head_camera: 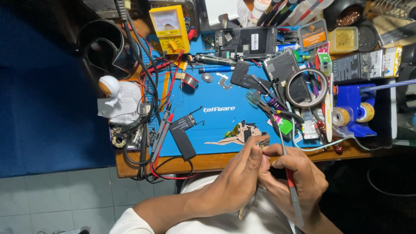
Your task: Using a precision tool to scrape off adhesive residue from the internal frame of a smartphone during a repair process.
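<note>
Two hands meet at the counter's [208, 162] near edge over a small metal part [262, 143], too small to tell more. The left hand [236, 177] pinches the part in its fingertips; the right hand [294, 175] grips a thin tool [289, 173] with a red band, its tip at the part. Just beyond, scraps [236, 133] lie on the blue mat [216, 93]. Farther back, a yellow tub [343, 40] holds yellowish paste, and a black pot [349, 15] holds brassy wool. A tape ring [307, 88] lies to the right.

Blue work mat [216, 93]; yellow multimeter [170, 28]; red-and-grey tool [291, 182]; white figurine [115, 97].
</note>
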